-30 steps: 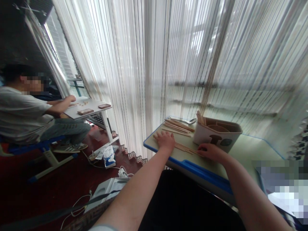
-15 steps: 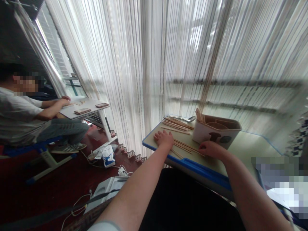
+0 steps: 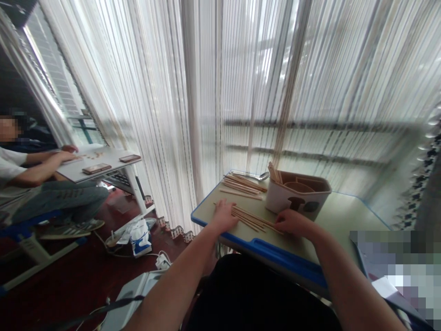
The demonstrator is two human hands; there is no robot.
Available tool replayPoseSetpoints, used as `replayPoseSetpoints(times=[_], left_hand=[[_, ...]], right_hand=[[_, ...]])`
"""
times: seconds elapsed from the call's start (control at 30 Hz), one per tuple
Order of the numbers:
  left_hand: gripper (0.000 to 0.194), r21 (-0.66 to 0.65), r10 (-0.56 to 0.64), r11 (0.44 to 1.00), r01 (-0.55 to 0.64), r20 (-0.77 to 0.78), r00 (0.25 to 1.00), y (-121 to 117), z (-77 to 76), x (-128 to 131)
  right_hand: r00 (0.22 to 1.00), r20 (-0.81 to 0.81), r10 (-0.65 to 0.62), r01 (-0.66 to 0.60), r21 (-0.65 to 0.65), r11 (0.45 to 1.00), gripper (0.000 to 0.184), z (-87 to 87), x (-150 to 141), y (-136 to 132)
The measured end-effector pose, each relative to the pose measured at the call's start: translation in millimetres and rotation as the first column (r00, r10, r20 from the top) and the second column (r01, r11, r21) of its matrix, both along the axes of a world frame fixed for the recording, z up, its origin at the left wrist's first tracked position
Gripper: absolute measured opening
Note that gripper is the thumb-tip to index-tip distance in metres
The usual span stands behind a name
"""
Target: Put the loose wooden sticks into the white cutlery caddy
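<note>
Several wooden chopsticks (image 3: 251, 219) lie side by side on the small table, between my two hands. My left hand (image 3: 225, 215) is closed around their left ends, with a thin tip sticking out past the fingers. At the other end, my right hand (image 3: 292, 222) pinches the chopsticks' right tips, its fingers bent and partly hidden. A second group of chopsticks (image 3: 244, 184) rests farther back. Right behind my right hand stands a utensil holder (image 3: 320, 198), white outside and brown inside, with more sticks upright in its left corner.
A metal spoon (image 3: 263, 176) lies along the table's back edge. The table (image 3: 347, 216) has a blue rim. Pale curtains (image 3: 165, 115) hang behind it. To the left, a person (image 3: 20, 170) sits at a white table (image 3: 113, 156). Cables and a white bag (image 3: 140, 238) are on the floor.
My left hand has gone from lying spread over the chopsticks to curling around their left ends. My right hand stays at the right tips. The whole view has shifted slightly.
</note>
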State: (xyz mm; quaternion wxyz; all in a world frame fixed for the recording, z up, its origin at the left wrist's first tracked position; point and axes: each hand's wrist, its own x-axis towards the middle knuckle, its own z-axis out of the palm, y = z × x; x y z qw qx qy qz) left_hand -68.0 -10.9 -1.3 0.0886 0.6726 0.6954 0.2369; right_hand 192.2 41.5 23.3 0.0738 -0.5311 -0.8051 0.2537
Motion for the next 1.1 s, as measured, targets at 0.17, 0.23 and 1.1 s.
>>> replayPoseSetpoints(times=[0.17, 0.23, 1.1], left_hand=[[0.081, 0.024, 0.065, 0.998, -0.066, 0.015, 0.998, 11, 0.2, 13], [0.084, 0.026, 0.071, 0.997, -0.071, 0.002, 0.997, 15, 0.9, 11], [0.067, 0.096, 0.006, 0.995, 0.008, -0.149, 0.989, 28, 5.3, -16]], right_hand=[[0.994, -0.110, -0.027, 0.021, -0.052, 0.998, 0.017, 11.0, 8, -6], [0.978, -0.206, -0.033, 0.018, -0.076, 0.997, 0.018, 13.8, 9, -8], [0.562, -0.820, -0.107, -0.218, -0.272, 0.937, 0.036, 37.4, 8, -31]])
